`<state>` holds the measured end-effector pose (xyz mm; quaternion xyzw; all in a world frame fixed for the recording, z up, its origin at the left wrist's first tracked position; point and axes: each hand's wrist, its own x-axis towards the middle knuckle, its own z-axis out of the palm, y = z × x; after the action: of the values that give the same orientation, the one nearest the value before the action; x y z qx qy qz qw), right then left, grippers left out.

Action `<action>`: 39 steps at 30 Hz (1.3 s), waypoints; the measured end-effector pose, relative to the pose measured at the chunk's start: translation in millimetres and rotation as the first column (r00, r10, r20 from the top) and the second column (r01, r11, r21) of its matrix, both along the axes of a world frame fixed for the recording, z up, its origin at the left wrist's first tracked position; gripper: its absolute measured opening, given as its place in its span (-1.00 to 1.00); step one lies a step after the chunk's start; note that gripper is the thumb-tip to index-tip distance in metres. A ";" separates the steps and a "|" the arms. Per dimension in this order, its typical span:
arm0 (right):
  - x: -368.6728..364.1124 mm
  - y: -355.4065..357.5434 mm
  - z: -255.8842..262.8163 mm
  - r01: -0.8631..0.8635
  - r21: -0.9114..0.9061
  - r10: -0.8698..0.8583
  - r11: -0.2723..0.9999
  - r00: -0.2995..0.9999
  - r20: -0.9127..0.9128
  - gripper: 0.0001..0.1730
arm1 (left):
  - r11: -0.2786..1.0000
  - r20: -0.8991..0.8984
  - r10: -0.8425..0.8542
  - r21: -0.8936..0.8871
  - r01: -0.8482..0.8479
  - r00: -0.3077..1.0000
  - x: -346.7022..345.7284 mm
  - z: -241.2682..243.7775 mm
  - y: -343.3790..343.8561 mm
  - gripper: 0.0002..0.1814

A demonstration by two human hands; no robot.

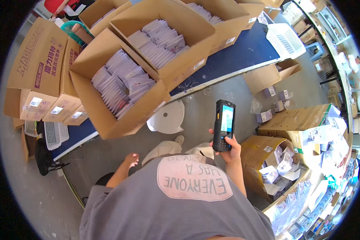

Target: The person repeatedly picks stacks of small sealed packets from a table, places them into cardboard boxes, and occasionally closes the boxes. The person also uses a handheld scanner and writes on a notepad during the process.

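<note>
My right hand (232, 150) is closed around a black handheld scanner terminal (224, 126), its thumb on the keypad and its screen lit. My left hand (132, 160) hangs low at my other side, fingers loosely curled, with nothing seen in it. Ahead of me, an open cardboard box (138, 126) full of rows of thin plastic-wrapped packets (120, 81) overhangs the edge of a blue-topped table (246, 51). Against it stands a second open cardboard box (198, 39), also filled with packets (159, 42). More open boxes stand behind these.
A white plastic stool (168, 118) stands below the table edge. Printed cartons (37, 57) and a white basket (56, 133) are at the left, another white basket (285, 40) at the far right. Worn cartons (252, 156) holding small boxes stand at my right. A person (61, 6) is beyond the table.
</note>
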<state>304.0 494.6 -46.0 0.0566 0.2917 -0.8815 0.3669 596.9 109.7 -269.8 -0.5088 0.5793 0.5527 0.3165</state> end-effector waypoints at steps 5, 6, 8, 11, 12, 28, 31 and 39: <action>-11.3 59.8 -42.9 0.019 -0.034 -0.014 0.999 0.992 0.122 -0.33 | 0.970 -0.107 -0.213 -0.138 0.198 0.971 -89.8 20.8 39.7 -0.90; -19.6 75.6 -50.9 0.011 -0.061 -0.002 0.998 0.988 0.153 -0.33 | 0.919 -0.045 -0.337 -0.233 0.318 0.940 -106.9 20.4 53.7 -0.86; -38.9 109.7 -61.4 -0.027 -0.015 0.029 1.000 0.987 0.156 -0.33 | 0.984 -0.220 -0.101 -0.164 0.065 0.970 -130.8 25.6 94.4 -0.79; -67.9 156.3 -64.6 -0.061 0.049 0.053 0.997 0.987 0.150 -0.33 | 0.963 -0.105 -0.233 -0.160 0.215 0.967 -158.7 40.3 148.9 -0.77; -77.9 170.2 -64.5 -0.057 0.077 0.046 0.995 0.990 0.134 -0.33 | 0.970 -0.076 -0.216 -0.135 0.205 0.973 -162.6 45.1 164.1 -0.77; -148.6 250.2 -74.4 -0.075 -0.022 0.077 0.997 0.989 0.126 -0.32 | 0.957 0.059 -0.220 -0.179 0.227 0.974 -198.2 71.5 247.2 -0.72; -158.0 255.8 -76.2 -0.072 -0.024 0.074 0.997 0.989 0.127 -0.32 | 0.969 0.037 -0.190 -0.152 0.194 0.981 -205.0 69.3 246.3 -0.79; -180.2 266.2 -74.5 -0.035 -0.023 0.038 0.999 0.990 0.138 -0.33 | 0.960 0.092 -0.228 -0.145 0.239 0.969 -218.9 70.5 253.2 -0.80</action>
<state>123.8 760.8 -120.5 0.1087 0.2575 -0.8716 0.4028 378.0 362.9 -199.2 -0.4802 0.6641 0.4455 0.3604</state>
